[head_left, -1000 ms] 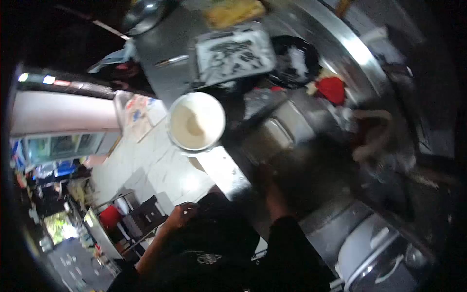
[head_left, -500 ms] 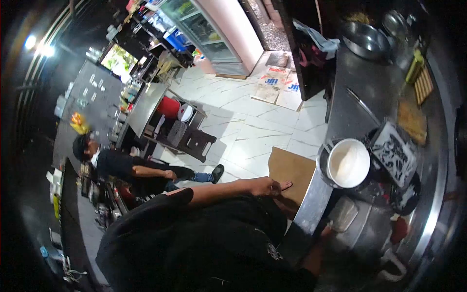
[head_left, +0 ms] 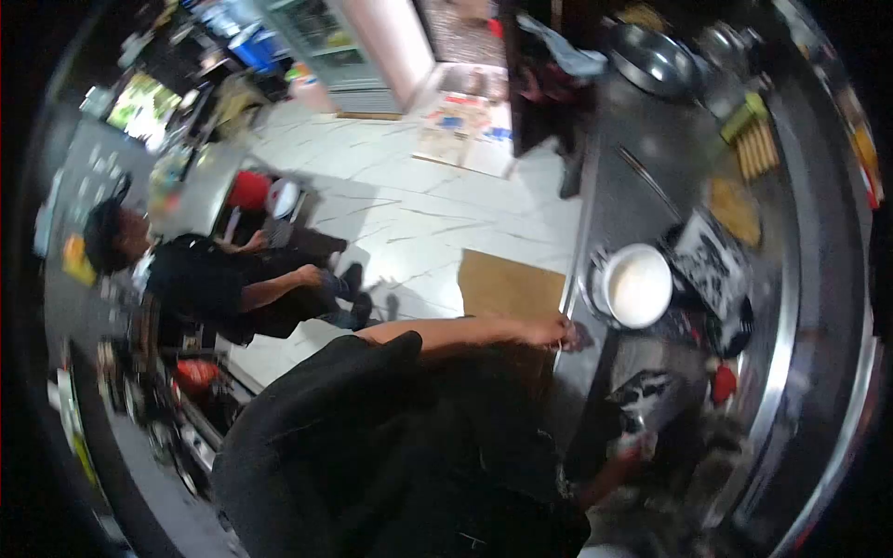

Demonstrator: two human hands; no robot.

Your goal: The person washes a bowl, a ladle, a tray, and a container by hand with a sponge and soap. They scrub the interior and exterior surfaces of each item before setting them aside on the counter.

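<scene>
My left hand (head_left: pixel 551 333) is closed at the counter's near edge, below the white pot. A small dark shape shows at its fingertips, too blurred to name. My right hand (head_left: pixel 637 448) is lower on the counter, its fingers closed at the near end of a shiny plastic bag (head_left: pixel 644 395) with dark and bright patches; blur hides the exact grip. Above both hands stands a white pot (head_left: pixel 638 286) with pale contents. Beside it lies a tray (head_left: pixel 709 260) streaked white and black. A small red item (head_left: pixel 724 382) rests right of the bag.
Along the steel counter (head_left: pixel 619 130) are a long metal utensil (head_left: pixel 649 179), a brown board (head_left: pixel 733 212), a slatted wooden piece (head_left: pixel 757 151) and a large metal bowl (head_left: pixel 655 61). Cardboard (head_left: pixel 507 286) covers floor beside me. Another person (head_left: pixel 200 279) stands at the left.
My left hand has moved right, from over the cardboard to the counter edge. My right hand has shifted slightly with the shiny bag. The view has swung, and the other person's arms have changed position.
</scene>
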